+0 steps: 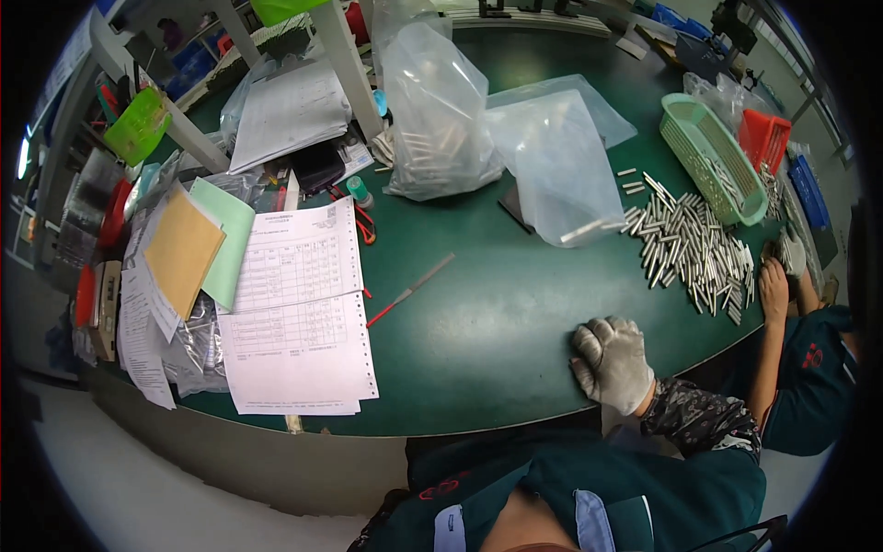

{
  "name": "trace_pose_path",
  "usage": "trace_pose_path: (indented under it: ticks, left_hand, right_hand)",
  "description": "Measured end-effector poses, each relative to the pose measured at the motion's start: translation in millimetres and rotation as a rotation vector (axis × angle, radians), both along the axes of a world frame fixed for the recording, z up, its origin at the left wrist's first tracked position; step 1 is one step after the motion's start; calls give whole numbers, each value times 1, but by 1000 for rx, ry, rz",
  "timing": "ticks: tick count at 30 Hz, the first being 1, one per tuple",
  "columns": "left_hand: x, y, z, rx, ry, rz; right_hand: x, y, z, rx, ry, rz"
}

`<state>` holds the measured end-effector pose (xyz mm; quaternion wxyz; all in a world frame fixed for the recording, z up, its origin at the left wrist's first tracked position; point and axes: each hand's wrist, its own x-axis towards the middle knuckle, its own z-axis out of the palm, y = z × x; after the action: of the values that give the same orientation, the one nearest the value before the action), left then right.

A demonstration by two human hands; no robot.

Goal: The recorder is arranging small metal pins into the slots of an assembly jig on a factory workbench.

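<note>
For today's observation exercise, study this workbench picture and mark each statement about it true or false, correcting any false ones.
1. The gloved right hand rests on the green table, closed into a fist. True.
2. The metal pins lie heaped beside the green basket. True.
3. The right hand is holding the red-handled file. False: the file lies alone on the table, apart from the hand.
4. The printed forms lie on the right side of the table. False: they lie on the left side.
5. A clear plastic bag lies next to the pins. True.
</note>
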<state>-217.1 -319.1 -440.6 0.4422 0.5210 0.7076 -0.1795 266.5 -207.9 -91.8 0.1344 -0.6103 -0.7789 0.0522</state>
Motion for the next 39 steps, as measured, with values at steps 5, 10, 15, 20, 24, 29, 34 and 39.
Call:
trace_pose_path:
  ticks: [5,10,15,20,24,29,34,39]
  left_hand:
    - [6,1,35,44,1,79]
    - [25,-8,78,151,-43,214]
    - [44,-18,96,241,-200,372]
    - [-10,-62,-26,582,-224,230]
    - [51,-19,112,481,-148,367]
    - [66,30,157,1428,-409,74]
    - [145,62,290,1699,-472,-489]
    - [213,101,341,1714,-725,-889]
  right_hand:
    - [-7,8,-15,270,320,3]
    - [-25,87,3,340,455,-61]
    - [10,180,-35,-7,333,-256]
    - [-45,122,-9,359,464,-168]
    - [-23,2,-13,483,508,72]
    - [-26,-66,-17,175,315,388]
    - [25,-71,-7,308,359,0]
    - [76,-43,-15,333,174,-337]
